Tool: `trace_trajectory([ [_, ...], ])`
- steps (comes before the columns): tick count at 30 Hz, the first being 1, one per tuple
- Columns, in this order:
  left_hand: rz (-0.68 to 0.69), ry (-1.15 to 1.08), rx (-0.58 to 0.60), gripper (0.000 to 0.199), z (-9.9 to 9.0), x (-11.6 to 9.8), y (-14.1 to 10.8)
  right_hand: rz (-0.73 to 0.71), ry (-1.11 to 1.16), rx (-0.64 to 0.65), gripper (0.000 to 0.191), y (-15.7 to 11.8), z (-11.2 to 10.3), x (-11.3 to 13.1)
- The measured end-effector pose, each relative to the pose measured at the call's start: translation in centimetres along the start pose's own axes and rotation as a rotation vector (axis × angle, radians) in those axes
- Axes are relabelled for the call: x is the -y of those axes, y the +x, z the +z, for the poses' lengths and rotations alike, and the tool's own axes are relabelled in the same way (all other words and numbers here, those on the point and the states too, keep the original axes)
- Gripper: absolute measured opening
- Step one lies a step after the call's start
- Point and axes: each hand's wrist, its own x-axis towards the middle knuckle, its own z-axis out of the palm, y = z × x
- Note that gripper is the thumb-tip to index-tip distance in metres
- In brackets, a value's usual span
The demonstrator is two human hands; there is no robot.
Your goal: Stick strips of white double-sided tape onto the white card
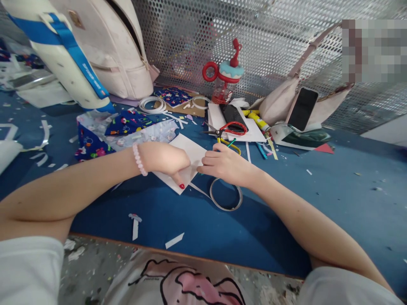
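My left hand (170,159) lies on a folded sheet of white paper (190,146), pressing it to the table. Its thumb, with a red nail, is spread apart; the other fingers are mostly hidden. On the paper's right side my right hand (221,163) is closed around a slim green pen-like stick (232,142), whose end pokes out above the knuckles. What its tip is like I cannot make out. Just below that hand lies a tape roll (226,195), a white strip running from it to the paper's edge.
Red-handled scissors (227,128) and yellow-handled ones lie beyond my right hand, near a phone (303,109). Patterned blue wrapping (92,135) sits left of the paper. A backpack (117,55), a white bottle (60,59) and a red-handled cup (224,80) stand behind. Paper scraps (174,240) are scattered.
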Motion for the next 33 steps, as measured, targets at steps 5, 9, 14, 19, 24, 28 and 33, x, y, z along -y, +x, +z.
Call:
trace_trajectory([
  [5, -0.064, 0.096, 0.168, 0.034, -0.8, -0.8, -0.1, -0.005, -0.022, -0.006, 0.028, 0.0, 0.1, -0.1],
  [9, -0.061, 0.111, 0.18, 0.033, -0.9, -0.9, -0.1, -0.003, -0.024, 0.004, 0.03, -0.1, 0.2, -0.1],
  [14, -0.058, 0.15, 0.203, 0.035, -0.9, -0.9, -0.1, 0.002, -0.013, -0.003, 0.028, -0.2, 0.1, -0.1],
  [19, -0.054, 0.156, 0.198, 0.035, -1.0, -1.0, -0.2, 0.01, 0.036, 0.012, 0.029, -0.3, 0.3, -0.3],
  [24, -0.056, 0.149, 0.198, 0.037, -0.8, -0.7, 0.0, 0.034, 0.142, -0.027, 0.03, -0.5, 0.8, -0.5],
  [28, -0.033, 0.161, 0.189, 0.038, -0.7, -0.7, 0.2, 0.029, 0.144, -0.038, 0.031, -0.4, 1.0, -0.3],
  [33, -0.042, 0.187, 0.222, 0.04, -1.1, -1.0, 0.1, 0.032, 0.119, -0.034, 0.031, -0.3, 1.1, -0.1],
])
